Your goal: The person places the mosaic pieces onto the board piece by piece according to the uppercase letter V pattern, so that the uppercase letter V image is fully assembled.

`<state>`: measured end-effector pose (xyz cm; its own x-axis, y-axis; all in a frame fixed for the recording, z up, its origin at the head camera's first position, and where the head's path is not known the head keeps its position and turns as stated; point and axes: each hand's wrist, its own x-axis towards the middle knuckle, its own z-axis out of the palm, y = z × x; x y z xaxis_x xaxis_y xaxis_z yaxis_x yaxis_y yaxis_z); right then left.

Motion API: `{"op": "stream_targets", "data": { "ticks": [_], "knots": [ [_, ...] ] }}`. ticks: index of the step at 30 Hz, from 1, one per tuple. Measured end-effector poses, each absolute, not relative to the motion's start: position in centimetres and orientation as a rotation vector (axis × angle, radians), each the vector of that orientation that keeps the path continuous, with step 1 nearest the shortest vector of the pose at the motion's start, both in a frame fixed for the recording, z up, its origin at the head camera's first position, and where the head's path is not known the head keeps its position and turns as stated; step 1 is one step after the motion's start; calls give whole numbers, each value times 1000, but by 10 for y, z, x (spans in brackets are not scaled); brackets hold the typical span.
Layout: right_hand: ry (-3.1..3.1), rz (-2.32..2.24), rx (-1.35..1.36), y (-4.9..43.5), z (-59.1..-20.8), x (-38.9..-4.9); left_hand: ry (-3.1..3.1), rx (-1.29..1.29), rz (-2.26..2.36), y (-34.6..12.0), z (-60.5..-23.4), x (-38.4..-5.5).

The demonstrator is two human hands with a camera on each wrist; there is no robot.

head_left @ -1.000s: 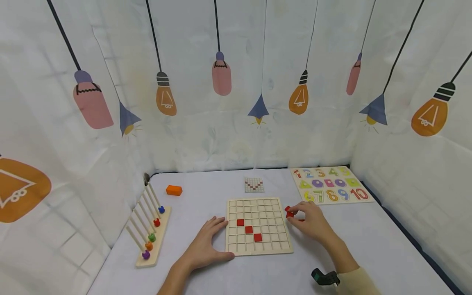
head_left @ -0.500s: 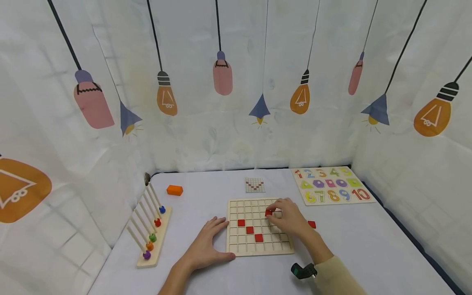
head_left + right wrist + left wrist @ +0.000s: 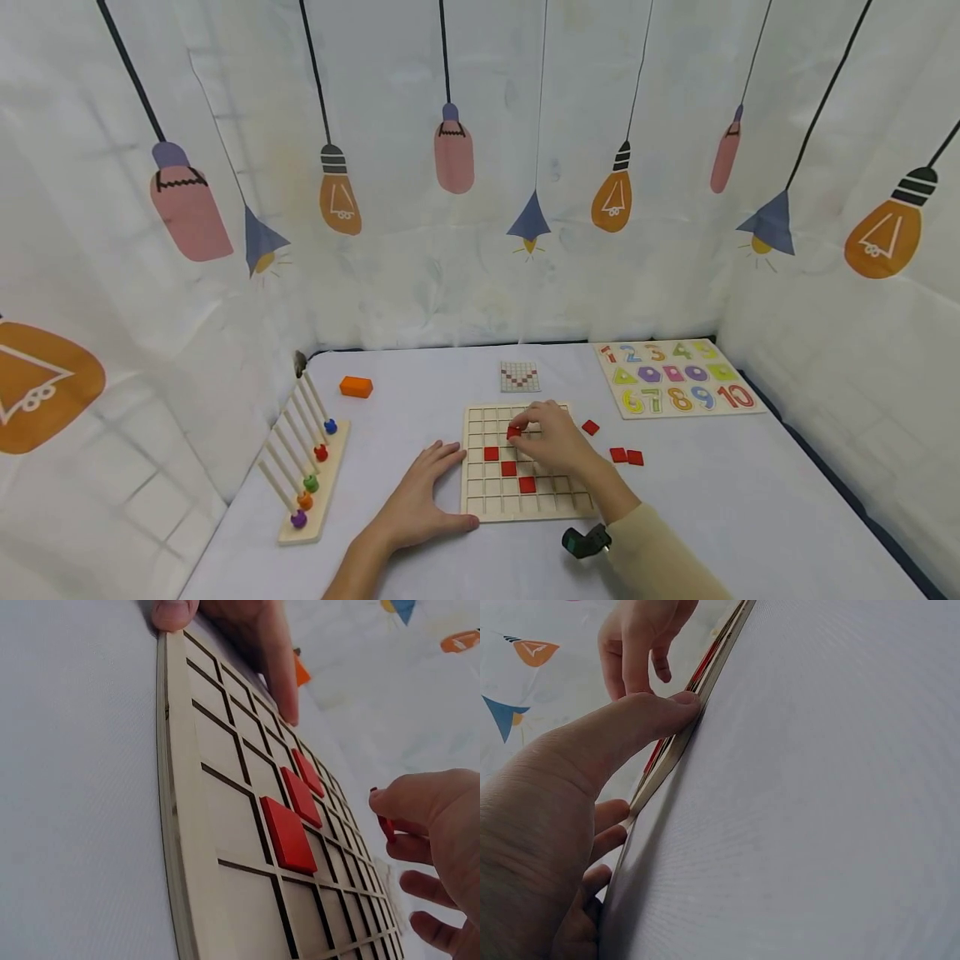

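A square wooden grid board lies flat, with three red square tiles set in a diagonal run of its cells. My left hand rests at the board's left side, fingers spread; its thumb touches the near-left corner. Over the upper middle of the grid, my right hand pinches another red tile between thumb and fingertips. That tile is tilted and raised above the cells in the right wrist view.
Three loose red tiles lie right of the board. Behind it is a small pattern card. A number puzzle sits back right, a peg stand with colored beads at left, and an orange block back left.
My right hand has picked up a red tile from beside the board and carried it left over the grid. My left hand has stayed at the board's edge.
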<state>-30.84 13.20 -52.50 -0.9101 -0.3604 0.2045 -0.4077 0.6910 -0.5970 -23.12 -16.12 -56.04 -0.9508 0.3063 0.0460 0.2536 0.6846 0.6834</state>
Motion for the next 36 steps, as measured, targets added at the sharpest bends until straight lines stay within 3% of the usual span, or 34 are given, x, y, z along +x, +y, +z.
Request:
{"op": "stream_targets", "data": {
  "ticks": [36],
  "knots": [
    [-2869, 973, 722, 67, -539, -323, 2822, 515, 1152, -163, -563, -230]
  ]
}}
